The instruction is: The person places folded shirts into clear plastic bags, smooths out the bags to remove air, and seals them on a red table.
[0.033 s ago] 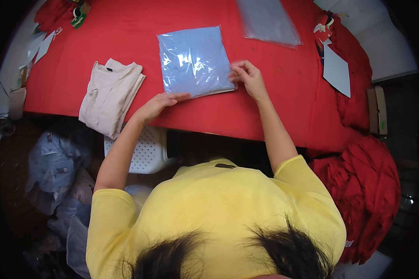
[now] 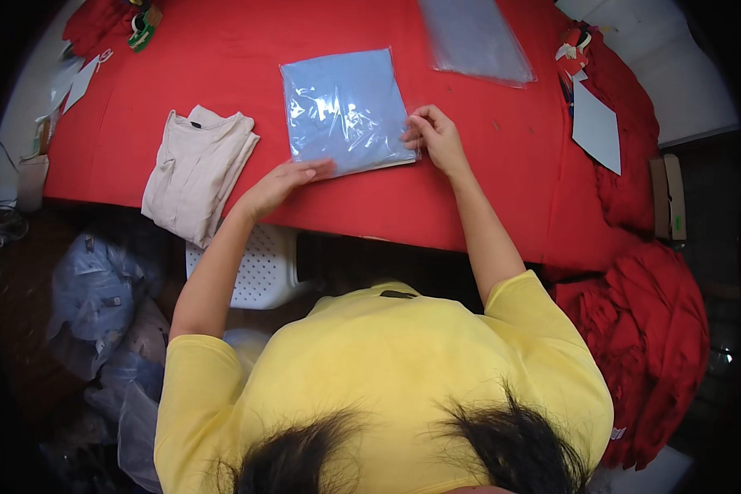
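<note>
A folded light-blue garment [image 2: 346,107] lies flat on the red-covered table inside a clear plastic bag [image 2: 381,151], its film glinting with reflections. My left hand [image 2: 278,185] rests at the bag's near left edge, fingers stretched out over the film. At the near right corner my right hand [image 2: 436,140] has its thumb and fingers pinched together on the bag's edge. To the left of my left hand, a folded beige garment [image 2: 196,169] hangs slightly over the table's front edge.
Flat clear plastic bags [image 2: 477,41] lie at the far side. Right: a white card [image 2: 595,128] and heaped red cloth [image 2: 634,329]. Far left: a green tape dispenser [image 2: 144,29]. Below the table edge stand a white perforated stool [image 2: 263,267] and bagged garments [image 2: 99,288].
The thumb and fingers of my right hand have shifted slightly at the bag's corner. The whole view has moved by a few pixels; otherwise things lie as before.
</note>
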{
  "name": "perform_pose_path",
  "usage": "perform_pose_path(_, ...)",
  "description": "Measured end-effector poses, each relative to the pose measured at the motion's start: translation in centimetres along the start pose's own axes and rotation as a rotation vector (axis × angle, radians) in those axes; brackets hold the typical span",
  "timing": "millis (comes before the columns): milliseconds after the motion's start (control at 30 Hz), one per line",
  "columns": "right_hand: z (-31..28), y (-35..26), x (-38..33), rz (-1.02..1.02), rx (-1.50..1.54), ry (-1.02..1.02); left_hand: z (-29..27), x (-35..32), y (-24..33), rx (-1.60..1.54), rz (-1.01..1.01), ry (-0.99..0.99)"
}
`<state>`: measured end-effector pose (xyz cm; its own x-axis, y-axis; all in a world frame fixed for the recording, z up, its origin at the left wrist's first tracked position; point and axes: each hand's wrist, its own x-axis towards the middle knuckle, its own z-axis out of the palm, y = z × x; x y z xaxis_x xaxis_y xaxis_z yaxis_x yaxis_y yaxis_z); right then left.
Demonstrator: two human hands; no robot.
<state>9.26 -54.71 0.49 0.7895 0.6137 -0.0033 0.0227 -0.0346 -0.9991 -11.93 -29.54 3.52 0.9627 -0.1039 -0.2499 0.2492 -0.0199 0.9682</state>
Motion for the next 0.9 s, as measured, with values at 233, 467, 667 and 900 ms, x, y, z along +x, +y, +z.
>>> perform_pose_path(233,2.7,-0.8,1.4,0.095,-0.195,0.182,-1.6,2.9,-0.8,-0.141,0.128,0.655)
perform_pose_path(467,3.0,-0.7,1.9,0.113,-0.522,0.172,-2.5,5.3,-3.7,0.194,0.017,0.822)
perform_pose_path(667,1.7,-2.6,3.5,0.286,-0.612,0.119,-1.3,4.9,0.1,0.375,-0.204,0.697)
perform_pose_path(900,5.1,-5.6,2.8,-0.423,-1.215,0.262,-3.1,8.4,5.6,0.984,0.316,0.757)
